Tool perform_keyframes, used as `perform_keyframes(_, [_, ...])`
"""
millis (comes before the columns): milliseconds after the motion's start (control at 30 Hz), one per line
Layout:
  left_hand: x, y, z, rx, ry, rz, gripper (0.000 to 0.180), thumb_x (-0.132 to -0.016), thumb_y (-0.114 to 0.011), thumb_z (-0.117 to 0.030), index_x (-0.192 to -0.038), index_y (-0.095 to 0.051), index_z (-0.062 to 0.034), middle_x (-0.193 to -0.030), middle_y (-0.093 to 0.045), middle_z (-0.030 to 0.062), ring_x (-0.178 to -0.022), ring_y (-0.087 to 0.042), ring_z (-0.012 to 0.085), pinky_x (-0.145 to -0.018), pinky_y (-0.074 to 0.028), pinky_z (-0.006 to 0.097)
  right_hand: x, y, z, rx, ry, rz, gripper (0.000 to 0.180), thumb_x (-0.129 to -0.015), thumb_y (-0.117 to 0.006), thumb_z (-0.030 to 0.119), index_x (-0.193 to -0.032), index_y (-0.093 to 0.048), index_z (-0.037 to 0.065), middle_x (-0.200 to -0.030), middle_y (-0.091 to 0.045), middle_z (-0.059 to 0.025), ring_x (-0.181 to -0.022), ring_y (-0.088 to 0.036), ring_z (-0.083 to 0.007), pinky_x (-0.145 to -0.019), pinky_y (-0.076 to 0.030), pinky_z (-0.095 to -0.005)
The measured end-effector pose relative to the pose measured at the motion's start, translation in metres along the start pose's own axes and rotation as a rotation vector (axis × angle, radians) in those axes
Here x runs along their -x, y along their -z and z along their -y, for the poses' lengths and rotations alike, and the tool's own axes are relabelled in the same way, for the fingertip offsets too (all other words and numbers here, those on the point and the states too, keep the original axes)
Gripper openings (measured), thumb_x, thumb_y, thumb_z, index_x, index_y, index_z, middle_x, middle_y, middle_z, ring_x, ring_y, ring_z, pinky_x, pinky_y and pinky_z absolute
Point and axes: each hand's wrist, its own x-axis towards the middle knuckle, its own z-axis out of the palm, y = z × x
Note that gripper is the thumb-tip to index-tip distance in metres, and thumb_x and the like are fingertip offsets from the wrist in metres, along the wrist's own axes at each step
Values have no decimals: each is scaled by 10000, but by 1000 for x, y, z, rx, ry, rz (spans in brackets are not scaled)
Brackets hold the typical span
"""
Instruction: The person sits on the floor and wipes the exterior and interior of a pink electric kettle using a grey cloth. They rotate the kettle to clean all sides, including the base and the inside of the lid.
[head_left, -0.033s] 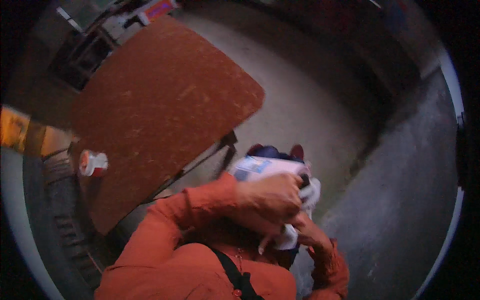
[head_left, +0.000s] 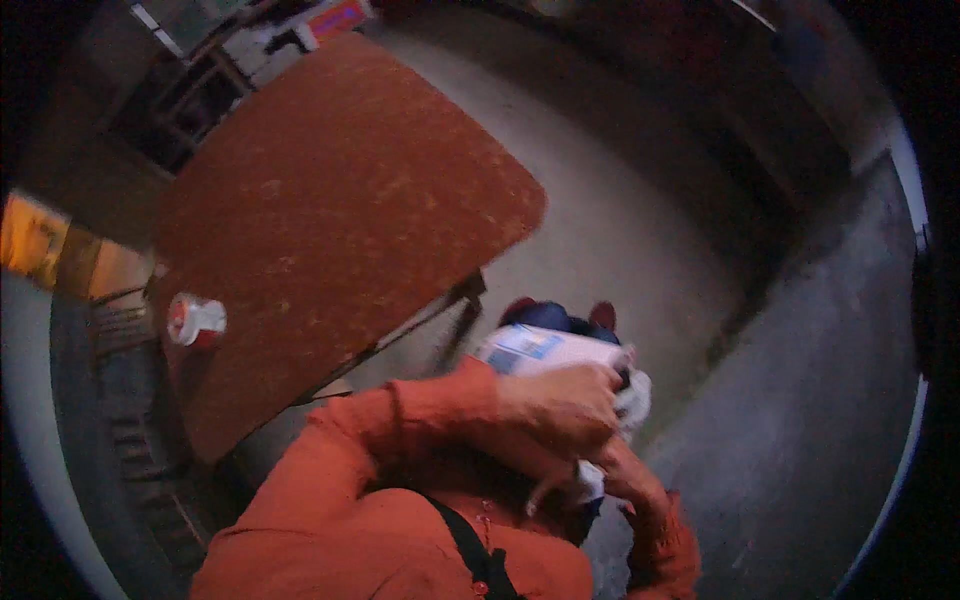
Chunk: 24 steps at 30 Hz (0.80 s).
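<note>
My left hand (head_left: 568, 405) reaches across my lap from the left, its fingers closed at the edge of a pinkish-white package-like object (head_left: 575, 348) with blue printed patches. A small black part (head_left: 624, 379) shows by its knuckles; what exactly it grips is hidden. My right hand (head_left: 618, 465) is just below the left, curled around a white cloth-like thing (head_left: 590, 484). More white material (head_left: 634, 398) shows past the left knuckles, and I cannot tell whether both white parts are one piece. Dim light and blur hide the fingertips.
A reddish-brown table (head_left: 350, 190) stands ahead to the left, with a white and orange-red container (head_left: 197, 320) at its left edge. Shelving with clutter (head_left: 200, 100) is beyond it. Grey concrete floor (head_left: 600, 230) lies ahead, and a grey raised surface or wall (head_left: 800, 400) runs along the right.
The whole view has shifted slightly, so table, lap and hands appear a little farther right. Both hands keep nearly the same grip, slightly lower in the picture.
</note>
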Motion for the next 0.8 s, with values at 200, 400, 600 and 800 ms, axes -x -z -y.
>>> perform_keyframes(200, [-13, 16, -9, 95, 75, -27, 248, -768, -684, -271, -733, -697, -26, -712, -654, 178, -690, -621, 337, -764, -464, 414, 12, 6, -13, 160, -213, -119, 462, -807, -666, 186, -1231, -574, 26, -1202, -610, -111, -1106, -561, -229, -912, -465, -357])
perform_keyframes(400, [20, -16, 1, -153, 342, -648, 459, -894, -567, -416, -1209, -567, -82, -1143, -571, 180, -1003, -536, 335, -863, -389, 465, 11, -9, -9, -194, -7, 50, 426, -899, -598, 274, -1244, -571, 26, -1215, -614, -63, -1056, -596, -218, -945, -445, -336])
perform_keyframes(600, [17, 1, -13, 2, 469, -374, 498, -894, -533, -474, -1249, -552, -126, -1186, -555, 179, -1077, -534, 342, -885, -392, 511, -2, -13, -12, -423, 8, -81, 427, -917, -589, 213, -1290, -533, 12, -1215, -600, -60, -1102, -567, -162, -947, -448, -301])
perform_keyframes(800, [-14, -25, -12, -218, 464, -413, 544, -867, -548, -551, -1232, -579, -148, -1142, -582, 143, -1070, -553, 307, -904, -398, 498, -16, -6, -17, 298, 118, -55, 422, -904, -603, 182, -1279, -534, 1, -1212, -605, -70, -1097, -577, -170, -938, -461, -306])
